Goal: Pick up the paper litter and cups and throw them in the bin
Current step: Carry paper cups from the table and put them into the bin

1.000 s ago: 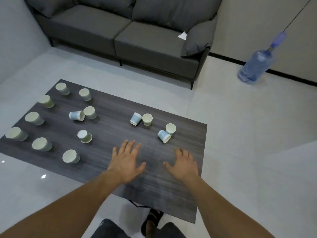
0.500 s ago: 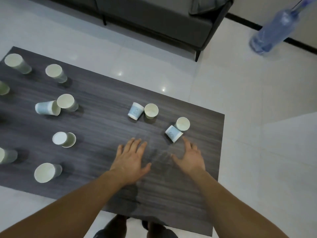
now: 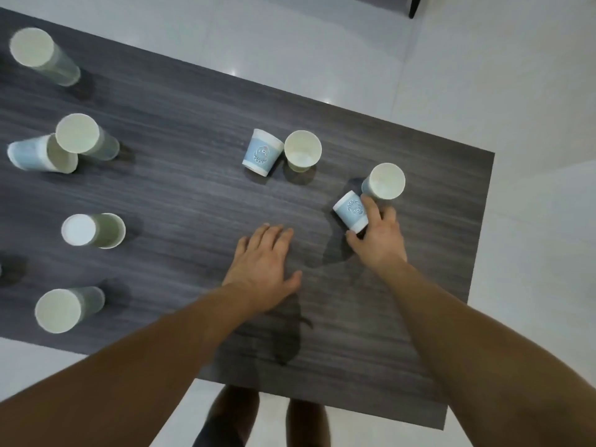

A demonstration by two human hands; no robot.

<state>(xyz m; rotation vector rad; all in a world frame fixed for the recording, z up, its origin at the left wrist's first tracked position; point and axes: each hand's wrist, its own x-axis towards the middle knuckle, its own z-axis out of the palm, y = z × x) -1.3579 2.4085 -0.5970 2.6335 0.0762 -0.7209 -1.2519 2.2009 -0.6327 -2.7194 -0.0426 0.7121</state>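
Head view: the left-hand cups are smeared with blur. The tall cup (image 3: pixel 40 54) at upper left and the one (image 3: pixel 63 309) at lower left show little beyond pale round mouths and greenish walls. A dark patch at the left edge is cut off and cannot be identified. At the bottom edge the person's feet (image 3: pixel 232 414) are half hidden under the table (image 3: pixel 193 195). At the top right only a dark furniture leg (image 3: pixel 414 4) enters the frame.

The right hand (image 3: pixel 379 240), centre right, curls its fingers and thumb round a tipped blue cup (image 3: pixel 350 211), and the palm hides the far side of it. An upright cup (image 3: pixel 385 182) stands just beside it, and whether the two touch cannot be told. The left hand (image 3: pixel 263 269) is spread flat, palm down, fingers straight and holding nothing. Whether it touches the tabletop is unclear.

The table is dark grey with a streaked wood grain, standing on glossy pale floor tiles (image 3: pixel 516 91). The cups are tapered paper. Another printed blue cup (image 3: pixel 261 153) at centre leans against an upright cup with a cream inside (image 3: pixel 301 151).
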